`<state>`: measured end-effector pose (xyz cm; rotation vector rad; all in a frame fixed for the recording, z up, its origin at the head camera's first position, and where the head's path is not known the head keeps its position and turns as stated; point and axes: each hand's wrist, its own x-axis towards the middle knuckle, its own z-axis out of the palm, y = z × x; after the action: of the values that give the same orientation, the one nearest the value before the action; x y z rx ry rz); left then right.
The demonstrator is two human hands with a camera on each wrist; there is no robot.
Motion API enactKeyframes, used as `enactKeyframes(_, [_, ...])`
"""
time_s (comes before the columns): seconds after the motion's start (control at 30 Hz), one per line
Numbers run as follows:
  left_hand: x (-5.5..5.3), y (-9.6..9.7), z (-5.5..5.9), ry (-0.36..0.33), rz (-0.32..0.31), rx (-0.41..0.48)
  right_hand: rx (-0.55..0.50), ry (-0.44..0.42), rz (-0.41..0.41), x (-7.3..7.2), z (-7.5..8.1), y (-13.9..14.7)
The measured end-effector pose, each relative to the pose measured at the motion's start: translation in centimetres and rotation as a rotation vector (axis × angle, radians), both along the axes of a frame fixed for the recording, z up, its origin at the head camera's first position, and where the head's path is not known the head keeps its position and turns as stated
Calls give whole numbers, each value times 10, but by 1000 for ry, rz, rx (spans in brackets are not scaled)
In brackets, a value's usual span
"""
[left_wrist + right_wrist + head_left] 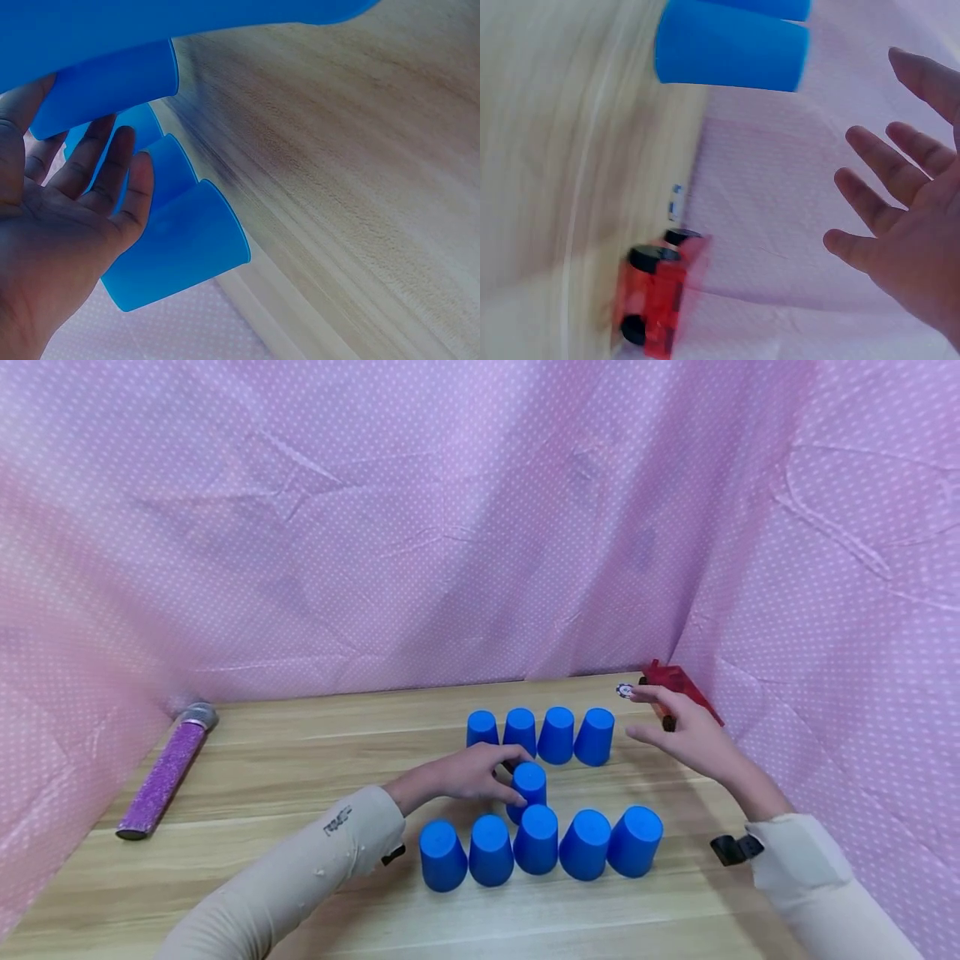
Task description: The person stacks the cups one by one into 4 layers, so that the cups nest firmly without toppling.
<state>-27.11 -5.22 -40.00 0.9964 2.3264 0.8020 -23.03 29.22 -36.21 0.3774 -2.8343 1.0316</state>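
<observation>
Front-row cups (537, 843) inverted, insides hidden — left fingers (137, 191) curled round lone cup (531, 782) — right fingers (887, 166) apart

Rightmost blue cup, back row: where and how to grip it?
Probably the front and back walls at mid-height, coming from the right: the cup stands mouth down, its left neighbour crowds that side, and the right hand is to its right.
</observation>
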Motion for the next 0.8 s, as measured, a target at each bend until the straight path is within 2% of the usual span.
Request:
enactKeyframes(0.07, [0,0,0,5,-2,0,4,21,7,14,4,1])
enactKeyframes(0.23, [0,0,0,11,-5,1,10,-15,79,47,6,4])
enactKeyframes(0.37, [1,0,0,9,1,-4,17,-50,148,68,-2,7])
enactKeyframes(0.53, [1,-3,3,26,6,17,2,-156,217,85,-15,8])
enactKeyframes(0.67, [-1,-9,17,25,20,92,-22,-231,241,91,-21,8])
enactKeyframes(0.8, [-5,-16,45,15,58,151,-58,-259,238,94,-26,9])
